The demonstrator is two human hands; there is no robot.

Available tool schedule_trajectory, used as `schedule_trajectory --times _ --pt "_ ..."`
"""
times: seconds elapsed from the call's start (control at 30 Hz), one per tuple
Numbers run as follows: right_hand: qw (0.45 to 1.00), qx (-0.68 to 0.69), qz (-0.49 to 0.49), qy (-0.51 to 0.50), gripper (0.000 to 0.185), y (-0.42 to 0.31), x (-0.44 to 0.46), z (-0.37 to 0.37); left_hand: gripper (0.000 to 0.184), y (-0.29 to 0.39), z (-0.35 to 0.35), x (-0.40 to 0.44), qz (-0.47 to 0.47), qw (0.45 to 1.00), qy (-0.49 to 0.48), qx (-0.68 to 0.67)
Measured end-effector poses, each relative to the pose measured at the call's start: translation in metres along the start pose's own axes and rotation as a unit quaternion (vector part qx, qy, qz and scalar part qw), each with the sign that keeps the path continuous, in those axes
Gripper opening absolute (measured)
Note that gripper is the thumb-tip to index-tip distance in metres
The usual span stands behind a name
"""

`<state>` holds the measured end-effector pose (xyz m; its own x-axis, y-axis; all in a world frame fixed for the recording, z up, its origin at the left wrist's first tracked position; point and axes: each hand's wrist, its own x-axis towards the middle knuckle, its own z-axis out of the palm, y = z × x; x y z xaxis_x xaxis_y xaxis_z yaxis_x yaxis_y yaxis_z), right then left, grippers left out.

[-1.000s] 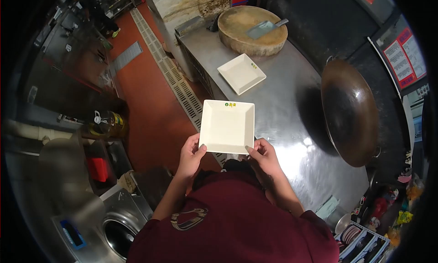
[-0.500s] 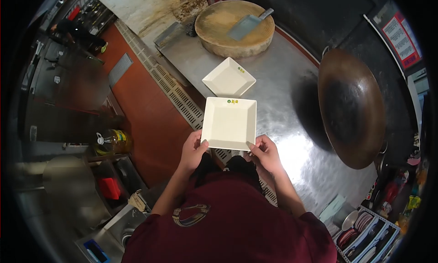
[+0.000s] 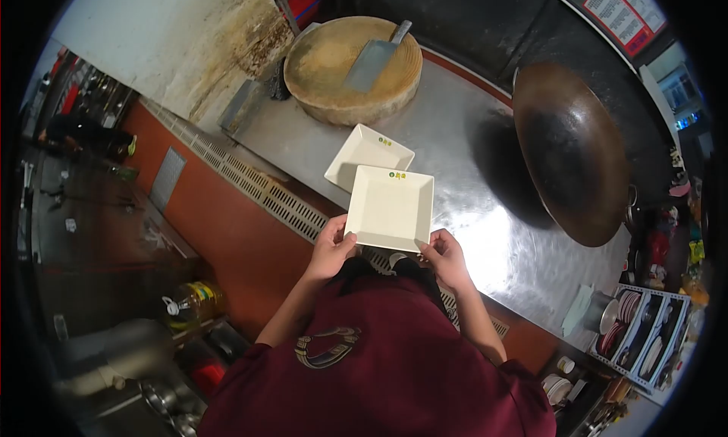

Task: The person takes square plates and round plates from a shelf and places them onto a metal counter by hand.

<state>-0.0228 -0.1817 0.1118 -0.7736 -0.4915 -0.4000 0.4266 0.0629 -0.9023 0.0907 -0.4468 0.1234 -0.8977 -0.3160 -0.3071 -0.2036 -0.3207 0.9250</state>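
Observation:
A square cream plate (image 3: 391,207) with a small green and yellow mark on its far rim is held up in front of my body. My left hand (image 3: 331,247) grips its near left corner, thumb on the rim. At the near right corner my right hand (image 3: 445,258) pinches the edge the same way; the fingers beneath are hidden. Just beyond, a second square plate (image 3: 362,150) with the same mark lies on the steel counter (image 3: 447,130), its near corner covered by the held plate.
A cleaver (image 3: 372,64) lies on a thick round chopping block (image 3: 315,73) at the back. On the right a large wok (image 3: 572,153) leans against the wall. A blue rack (image 3: 641,331) of dishes stands at lower right. An oil jug (image 3: 196,302) is at lower left.
My view has shifted and turned. The held plate now overlaps the plate on the counter more. Both hands keep the same grip.

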Motion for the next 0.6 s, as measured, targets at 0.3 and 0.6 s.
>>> schedule_trajectory --times 0.3,0.6 --pt "0.992 -0.105 0.024 0.061 0.014 -0.010 0.041 0.077 0.038 0.009 -0.083 0.069 0.029 0.995 -0.058 0.077" --pt "0.972 -0.204 0.010 0.116 0.021 0.021 0.064 0.106 0.038 0.005 -0.117 0.111 0.029 0.988 -0.084 0.123"
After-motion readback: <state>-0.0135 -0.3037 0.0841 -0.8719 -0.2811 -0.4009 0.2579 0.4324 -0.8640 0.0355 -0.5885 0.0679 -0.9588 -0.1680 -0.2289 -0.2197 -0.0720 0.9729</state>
